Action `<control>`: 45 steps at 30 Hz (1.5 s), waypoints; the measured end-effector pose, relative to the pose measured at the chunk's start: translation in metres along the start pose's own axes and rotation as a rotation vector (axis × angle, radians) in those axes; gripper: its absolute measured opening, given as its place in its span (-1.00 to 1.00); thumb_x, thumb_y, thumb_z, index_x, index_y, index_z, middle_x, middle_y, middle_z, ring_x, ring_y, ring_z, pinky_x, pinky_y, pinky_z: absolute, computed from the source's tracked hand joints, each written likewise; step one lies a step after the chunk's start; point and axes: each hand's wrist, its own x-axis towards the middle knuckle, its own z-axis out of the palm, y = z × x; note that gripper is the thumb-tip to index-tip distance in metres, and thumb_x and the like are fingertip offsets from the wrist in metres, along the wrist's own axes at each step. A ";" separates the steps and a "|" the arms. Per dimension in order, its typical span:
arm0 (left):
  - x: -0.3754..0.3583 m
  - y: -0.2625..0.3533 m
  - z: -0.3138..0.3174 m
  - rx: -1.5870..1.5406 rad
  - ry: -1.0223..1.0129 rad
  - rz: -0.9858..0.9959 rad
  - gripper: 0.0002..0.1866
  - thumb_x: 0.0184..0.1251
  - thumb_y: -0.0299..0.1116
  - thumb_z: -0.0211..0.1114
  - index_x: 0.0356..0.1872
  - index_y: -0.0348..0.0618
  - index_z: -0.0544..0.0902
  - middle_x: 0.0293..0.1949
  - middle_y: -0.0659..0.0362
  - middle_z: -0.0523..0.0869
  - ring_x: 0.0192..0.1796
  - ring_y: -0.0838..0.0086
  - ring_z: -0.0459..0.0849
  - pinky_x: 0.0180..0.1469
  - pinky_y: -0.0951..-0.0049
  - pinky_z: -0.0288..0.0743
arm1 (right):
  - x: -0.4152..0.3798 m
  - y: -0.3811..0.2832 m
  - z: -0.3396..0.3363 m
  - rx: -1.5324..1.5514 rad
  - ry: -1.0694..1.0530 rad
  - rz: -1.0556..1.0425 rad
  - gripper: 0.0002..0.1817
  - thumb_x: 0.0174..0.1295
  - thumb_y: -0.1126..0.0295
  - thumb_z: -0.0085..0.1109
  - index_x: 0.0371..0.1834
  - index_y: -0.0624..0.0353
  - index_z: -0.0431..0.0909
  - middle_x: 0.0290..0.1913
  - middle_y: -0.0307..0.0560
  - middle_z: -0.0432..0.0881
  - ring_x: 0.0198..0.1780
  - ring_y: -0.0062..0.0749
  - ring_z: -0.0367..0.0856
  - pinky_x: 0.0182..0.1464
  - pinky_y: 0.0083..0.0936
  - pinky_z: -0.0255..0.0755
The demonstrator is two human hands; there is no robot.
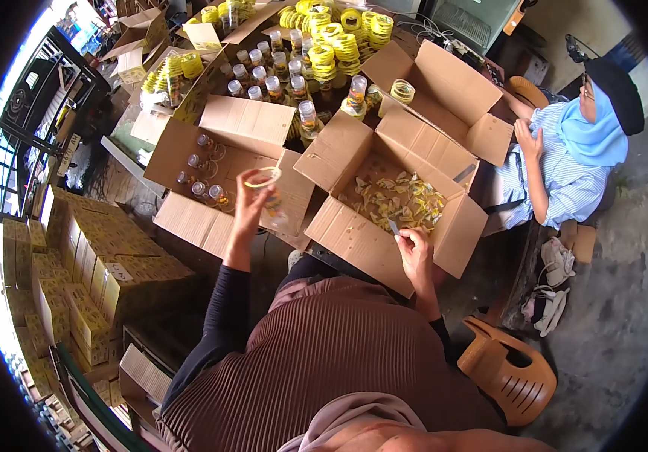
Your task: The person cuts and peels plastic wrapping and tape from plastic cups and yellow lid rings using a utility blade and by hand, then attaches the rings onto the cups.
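Note:
My left hand (247, 207) is wrapped round a clear plastic jar (275, 205) with a pale yellow rim, held above the open carton (254, 154) on the left. Several clear jars (202, 188) with colourful labels stand inside that carton. Over the near edge of the right carton (350, 241), my right hand (416, 255) pinches a small pale slip (394, 226) between thumb and fingers. Many small yellow-and-white pieces (399, 197), like paper labels or sachets, lie loose on this carton's bottom.
Behind the cartons are rows of clear jars (275, 87) and stacks of yellow rings (324, 60). Another open carton (448, 83) stands at the back right, near a seated person (565, 151). Stacked yellow boxes (105, 264) are at left; an orange plastic chair (508, 377) is at right.

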 end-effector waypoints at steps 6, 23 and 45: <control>0.042 0.017 -0.098 0.341 0.152 -0.116 -0.23 0.33 -0.22 0.35 0.44 -0.01 0.09 0.01 -0.01 0.63 -0.02 0.34 0.63 0.04 0.30 0.53 | 0.006 -0.013 0.013 -0.059 0.019 -0.016 -0.88 0.14 0.62 0.28 -0.26 0.31 0.58 -0.34 -0.07 0.55 -0.43 -0.37 0.58 -0.35 -0.49 0.47; 0.173 -0.060 -0.168 1.846 -0.499 -0.202 -0.52 0.06 -0.21 0.43 0.02 -0.13 0.57 -0.12 -0.04 0.74 -0.04 0.12 0.74 -0.05 0.15 0.62 | -0.013 -0.064 0.058 -0.176 0.214 0.130 -0.89 0.16 0.60 0.27 -0.26 0.31 0.59 -0.35 -0.03 0.54 -0.41 -0.32 0.60 -0.35 -0.47 0.48; 0.192 -0.103 -0.139 2.021 -0.500 0.169 -0.73 0.23 -0.25 0.21 -0.10 -0.02 0.72 0.05 0.15 0.64 0.21 0.28 0.50 0.29 0.08 0.21 | -0.042 -0.058 0.051 -0.231 0.324 0.253 -0.89 0.17 0.52 0.26 -0.28 0.31 0.59 -0.33 0.01 0.57 -0.37 -0.21 0.64 -0.31 -0.40 0.48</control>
